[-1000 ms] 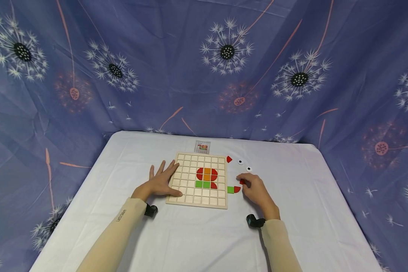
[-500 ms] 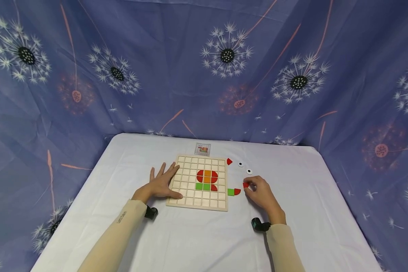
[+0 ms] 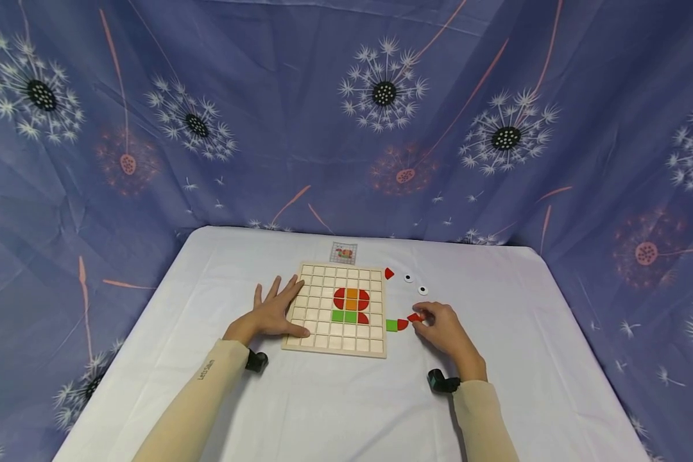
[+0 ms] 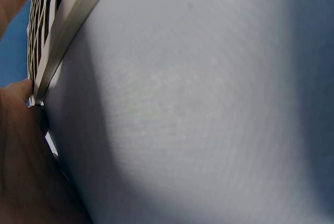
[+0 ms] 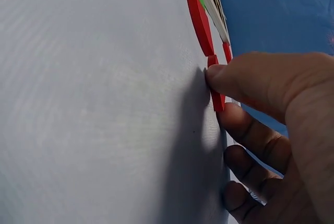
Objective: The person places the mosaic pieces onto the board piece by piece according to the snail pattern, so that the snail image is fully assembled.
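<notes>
A wooden grid board (image 3: pixel 317 343) lies on the white table, with a cluster of red, orange and green tiles (image 3: pixel 351 300) set in its cells. My left hand (image 3: pixel 271 314) rests on the board's left edge, fingers spread and straight. To the right of the board, my right hand (image 3: pixel 443 330) pinches a red quarter-round tile (image 5: pixel 216 92) between thumb and forefinger, close over the tabletop. Beside it lie a green square tile (image 3: pixel 391 325) and another red quarter-round tile (image 3: pixel 402 325), end to end.
A small picture card (image 3: pixel 343 252) lies behind the board. Near the board's back right corner are a red quarter-round tile (image 3: pixel 389 273) and two round eye pieces (image 3: pixel 407 277). A patterned blue curtain (image 3: pixel 300 115) hangs behind the table.
My right hand has shifted slightly right, and the red tile in its fingers has turned and now sits near the green and red pair. The left hand has stayed put.
</notes>
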`<action>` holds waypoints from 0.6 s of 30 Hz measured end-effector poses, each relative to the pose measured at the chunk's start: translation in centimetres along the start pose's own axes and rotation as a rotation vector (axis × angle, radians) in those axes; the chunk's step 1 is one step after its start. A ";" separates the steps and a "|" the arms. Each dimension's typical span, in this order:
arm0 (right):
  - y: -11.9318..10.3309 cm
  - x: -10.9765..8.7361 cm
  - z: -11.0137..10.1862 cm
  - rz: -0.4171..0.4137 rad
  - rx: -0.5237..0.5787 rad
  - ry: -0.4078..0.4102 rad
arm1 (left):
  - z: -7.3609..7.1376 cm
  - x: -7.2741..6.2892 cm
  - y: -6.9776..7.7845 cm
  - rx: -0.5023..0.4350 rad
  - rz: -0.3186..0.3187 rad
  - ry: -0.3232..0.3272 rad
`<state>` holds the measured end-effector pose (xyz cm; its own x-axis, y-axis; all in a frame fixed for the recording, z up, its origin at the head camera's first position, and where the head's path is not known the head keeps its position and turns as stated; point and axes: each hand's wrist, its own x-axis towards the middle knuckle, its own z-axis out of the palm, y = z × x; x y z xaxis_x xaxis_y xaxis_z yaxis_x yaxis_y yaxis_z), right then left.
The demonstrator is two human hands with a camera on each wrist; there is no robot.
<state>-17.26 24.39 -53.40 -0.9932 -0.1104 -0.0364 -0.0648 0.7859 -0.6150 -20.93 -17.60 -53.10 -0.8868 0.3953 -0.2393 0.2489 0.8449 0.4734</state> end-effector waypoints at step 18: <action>0.1 0.2 -0.2 0.023 0.026 -0.064 | -0.1 -0.3 0.2 -0.003 0.007 -0.004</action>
<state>-17.47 24.58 -53.28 -0.9861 -0.1319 -0.1009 -0.0385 0.7725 -0.6339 -20.71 -17.57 -52.81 -0.8836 0.4027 -0.2389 0.2541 0.8409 0.4779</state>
